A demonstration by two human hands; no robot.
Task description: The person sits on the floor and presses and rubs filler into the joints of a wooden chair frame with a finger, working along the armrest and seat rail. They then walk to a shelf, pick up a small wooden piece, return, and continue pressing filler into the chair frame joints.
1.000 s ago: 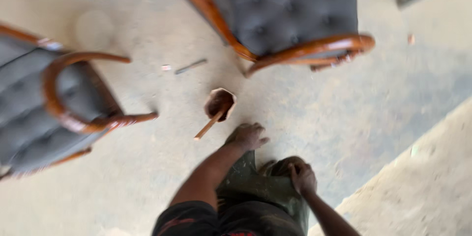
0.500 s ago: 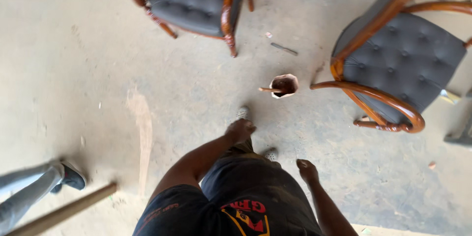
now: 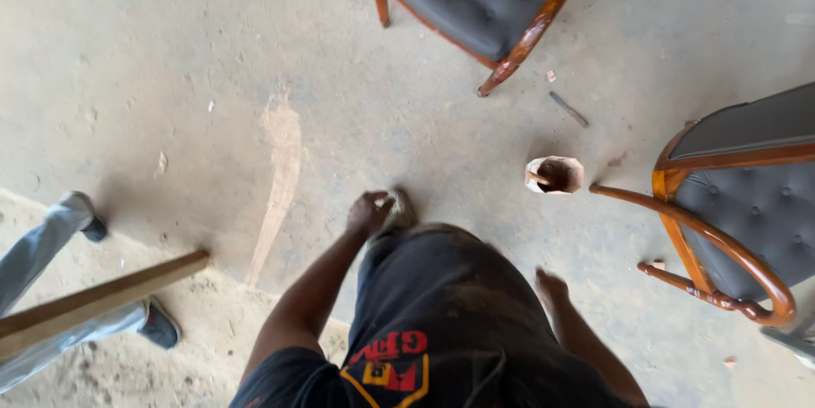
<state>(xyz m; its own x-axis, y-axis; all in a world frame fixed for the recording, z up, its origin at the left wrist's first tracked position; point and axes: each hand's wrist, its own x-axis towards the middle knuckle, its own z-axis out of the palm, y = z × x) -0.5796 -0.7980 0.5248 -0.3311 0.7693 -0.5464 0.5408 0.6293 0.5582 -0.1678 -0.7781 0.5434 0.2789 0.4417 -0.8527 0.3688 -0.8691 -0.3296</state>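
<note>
Concrete floor (image 3: 170,51), dusty and pale, carries two dark tufted armchairs with curved wooden arms: one at the top (image 3: 480,0), one at the right edge (image 3: 747,213). At lower left another person's legs (image 3: 51,289) stand beside a long wooden plank (image 3: 93,302). A small cut-open container (image 3: 553,174) with a stick in it stands on the floor near the right chair's arm. The left hand (image 3: 369,213) is curled, seemingly around a blurred cloth-like thing; I cannot tell the grip. The right hand (image 3: 550,285) hangs loosely spread and empty. A careless step could tip the container, or a shin could catch the chair arm.
</note>
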